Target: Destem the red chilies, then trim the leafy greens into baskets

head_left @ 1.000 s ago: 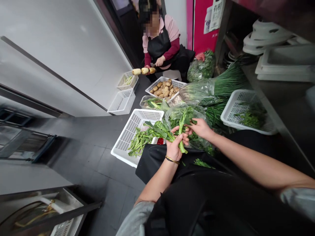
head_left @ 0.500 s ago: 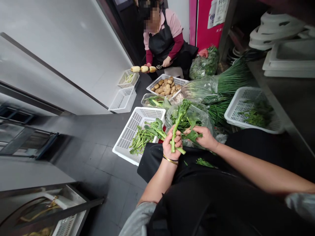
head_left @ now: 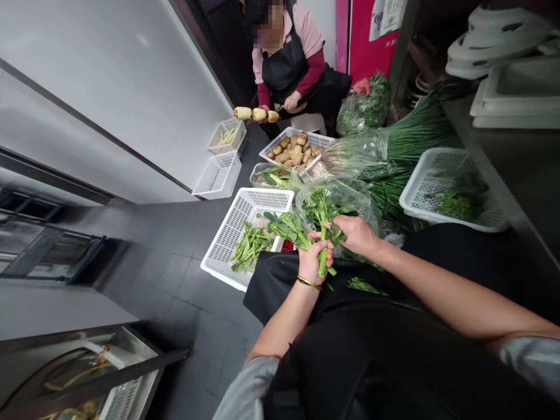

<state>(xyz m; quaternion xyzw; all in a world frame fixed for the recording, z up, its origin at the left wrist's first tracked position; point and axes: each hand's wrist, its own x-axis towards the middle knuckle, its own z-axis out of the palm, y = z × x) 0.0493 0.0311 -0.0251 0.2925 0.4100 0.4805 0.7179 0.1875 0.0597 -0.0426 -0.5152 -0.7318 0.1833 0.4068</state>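
Note:
My left hand (head_left: 312, 263) is closed around green broccolini stalks (head_left: 322, 248), with one stalk upright and others leaning left over the white basket. My right hand (head_left: 356, 234) pinches at a dark green leaf (head_left: 338, 234) on the upright stalk, just above the left fingers; the fingertips are partly hidden. Beneath both hands, loose green scraps (head_left: 364, 286) lie on the black apron (head_left: 280, 280) over my lap. Beyond the hands is a clear plastic bag (head_left: 361, 195) of leafy greens. To the left, trimmed green stems (head_left: 250, 248) lie in a white slotted basket (head_left: 223, 233).
Across from me, a co-worker (head_left: 286, 64) holds a lotus root (head_left: 258, 114) over a basket of potatoes (head_left: 294, 150). Bundled long green stalks (head_left: 420, 137) and a basket with greens (head_left: 409, 201) lie right. Smaller white baskets (head_left: 217, 175) stand by the wall.
My right hand has moved left and up from beside the stalks onto the upright stalk's leaf. The left hand has shifted slightly right, and the broccolini head sits lower.

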